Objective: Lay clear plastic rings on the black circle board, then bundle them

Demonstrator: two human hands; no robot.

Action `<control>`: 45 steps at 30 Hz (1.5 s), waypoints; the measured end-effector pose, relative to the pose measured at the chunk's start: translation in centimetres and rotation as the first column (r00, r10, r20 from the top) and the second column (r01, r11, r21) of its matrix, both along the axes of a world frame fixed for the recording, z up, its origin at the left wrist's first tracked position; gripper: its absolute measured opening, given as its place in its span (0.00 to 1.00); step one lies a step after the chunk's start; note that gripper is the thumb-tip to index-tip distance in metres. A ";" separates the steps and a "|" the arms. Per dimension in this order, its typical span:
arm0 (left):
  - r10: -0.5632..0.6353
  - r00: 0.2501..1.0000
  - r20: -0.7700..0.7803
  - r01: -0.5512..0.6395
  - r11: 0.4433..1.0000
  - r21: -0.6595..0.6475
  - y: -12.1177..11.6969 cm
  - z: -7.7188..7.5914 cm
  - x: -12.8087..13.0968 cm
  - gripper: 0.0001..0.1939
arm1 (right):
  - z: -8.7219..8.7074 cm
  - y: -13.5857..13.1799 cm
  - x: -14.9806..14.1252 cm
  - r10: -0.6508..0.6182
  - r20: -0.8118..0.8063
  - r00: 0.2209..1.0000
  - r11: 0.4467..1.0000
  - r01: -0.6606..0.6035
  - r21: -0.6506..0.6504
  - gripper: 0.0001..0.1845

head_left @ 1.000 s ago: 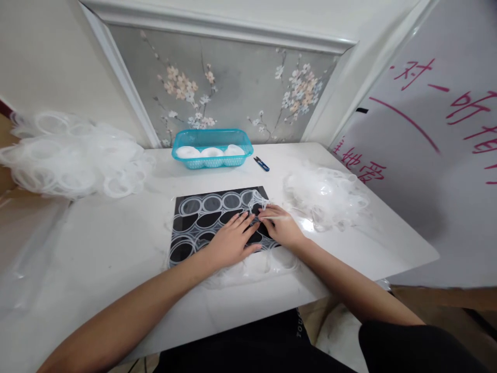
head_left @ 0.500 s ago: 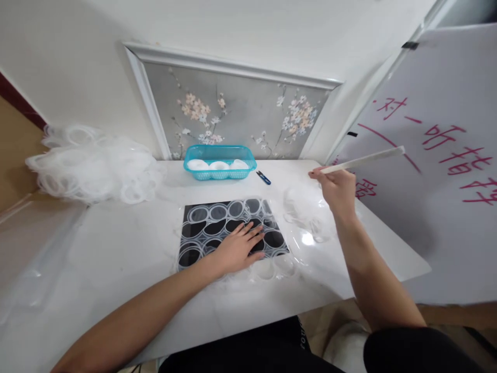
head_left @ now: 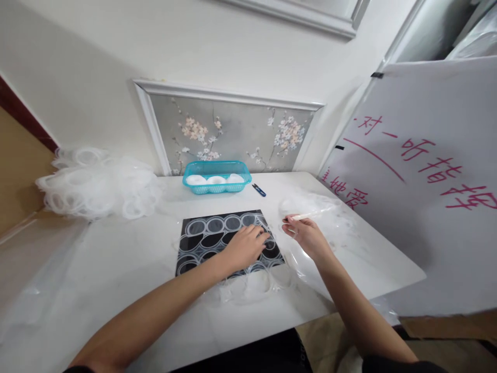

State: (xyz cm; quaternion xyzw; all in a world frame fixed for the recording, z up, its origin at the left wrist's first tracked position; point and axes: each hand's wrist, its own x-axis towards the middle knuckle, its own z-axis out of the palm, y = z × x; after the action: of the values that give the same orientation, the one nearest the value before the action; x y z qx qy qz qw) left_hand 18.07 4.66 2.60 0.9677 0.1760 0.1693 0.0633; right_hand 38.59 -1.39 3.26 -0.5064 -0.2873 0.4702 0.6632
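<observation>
My left hand (head_left: 245, 247) rests on a black sheet (head_left: 213, 240) covered by clear plastic with rows of pale oval rings. Its fingers are bent and slightly apart, with nothing visible gripped. To the right of the sheet, my right hand (head_left: 308, 237) is closed around a slim white stick (head_left: 303, 216); its far end blends into the clear plastic film (head_left: 330, 207) behind. Loose film with ring shapes (head_left: 256, 282) extends past the sheet's near edge.
A turquoise basket (head_left: 217, 165) with white ring-shaped pieces stands at the back. Beside it lie blue thread snips (head_left: 259, 190). A heap of white translucent rings (head_left: 101, 184) sits at the back left. A whiteboard (head_left: 435, 248) with red writing borders the table's right side.
My right hand has come down and left with the white stick, from above the table to beside the sheet. My left hand's fingers have gone from spread flat to bent. The view has tilted up.
</observation>
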 end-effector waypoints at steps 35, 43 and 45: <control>-0.007 0.992 0.128 0.019 0.996 -0.092 -0.4 8.8 -7.9 0.13 | 2.9 -2.3 -10.4 0.375 -0.599 0.708 0.922 -0.217 0.320 0.04; 0.529 0.837 -0.143 -0.548 0.799 -0.247 10.3 1.1 -15.2 0.16 | 0.9 3.2 -3.1 0.151 0.396 0.906 0.978 -0.080 -0.191 0.10; 0.526 0.836 -0.159 -0.549 0.797 -0.251 11.1 -0.3 -15.5 0.13 | -0.3 5.3 -1.5 0.188 0.550 0.814 0.963 -0.043 -0.265 0.09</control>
State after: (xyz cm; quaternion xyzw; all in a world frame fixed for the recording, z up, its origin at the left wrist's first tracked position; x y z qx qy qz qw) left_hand 2.56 15.76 2.27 0.8642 0.4683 0.1135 0.1447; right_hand 37.11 3.90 2.97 -0.6815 -0.4439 0.3680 0.4506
